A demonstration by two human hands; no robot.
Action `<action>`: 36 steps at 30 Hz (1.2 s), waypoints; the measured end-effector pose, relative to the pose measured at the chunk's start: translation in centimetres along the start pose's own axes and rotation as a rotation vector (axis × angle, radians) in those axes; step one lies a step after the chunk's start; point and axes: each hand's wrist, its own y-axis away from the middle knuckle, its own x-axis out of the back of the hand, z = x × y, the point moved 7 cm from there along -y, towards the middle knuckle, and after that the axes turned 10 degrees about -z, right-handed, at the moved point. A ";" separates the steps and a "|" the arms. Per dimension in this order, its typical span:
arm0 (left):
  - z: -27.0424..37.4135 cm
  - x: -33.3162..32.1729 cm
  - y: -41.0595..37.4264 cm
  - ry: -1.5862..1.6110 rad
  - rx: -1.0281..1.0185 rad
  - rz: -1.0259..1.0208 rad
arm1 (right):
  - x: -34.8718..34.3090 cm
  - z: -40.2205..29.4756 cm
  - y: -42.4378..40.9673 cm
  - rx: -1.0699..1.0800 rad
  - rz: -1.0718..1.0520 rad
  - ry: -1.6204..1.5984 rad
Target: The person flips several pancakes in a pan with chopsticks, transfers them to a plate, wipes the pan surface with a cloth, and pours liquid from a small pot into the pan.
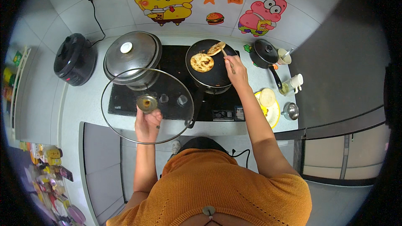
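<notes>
Beneath a round glass lid (169,81), my left hand (148,122) grips its central knob and holds it over the left front of the black cooktop. My right hand (235,69) is closed on a wooden utensil (223,51) whose far end meets a browned flatbread (215,49) at the back of the black frying pan (216,77). That flatbread looks tilted. Another round, brown-spotted flatbread (202,62) lies flat in the pan, just left of it. The utensil's tip is partly hidden by the bread.
A large lidded metal pot (141,50) stands left of the pan, beside a dark electric cooker (75,59). On the right are a small lidded saucepan (264,50), a cup (285,57), a glass bottle (290,85), a metal cup (292,111) and a yellow-rimmed plate (275,116) with pale dough rounds (267,97).
</notes>
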 end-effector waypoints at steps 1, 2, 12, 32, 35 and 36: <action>0.0 0.1 0.1 0.003 0.002 0.005 | -0.2 -0.4 -0.3 0.012 -0.002 -0.029; 0.0 0.0 0.2 0.006 -0.002 0.013 | -0.5 -0.8 -0.5 0.027 -0.021 -0.016; 0.4 -0.1 0.6 0.008 -0.019 -0.003 | -4.5 -6.3 0.0 0.337 -0.136 -0.006; -0.6 -0.3 0.0 0.025 0.027 -0.051 | -2.0 3.0 5.2 -0.519 0.067 -0.759; -1.0 -0.6 -0.3 0.028 0.031 -0.071 | 0.8 3.8 6.1 -0.566 0.094 -0.681; -1.1 -0.5 -0.3 0.024 0.033 -0.069 | 1.3 4.6 6.4 -0.546 0.137 -0.672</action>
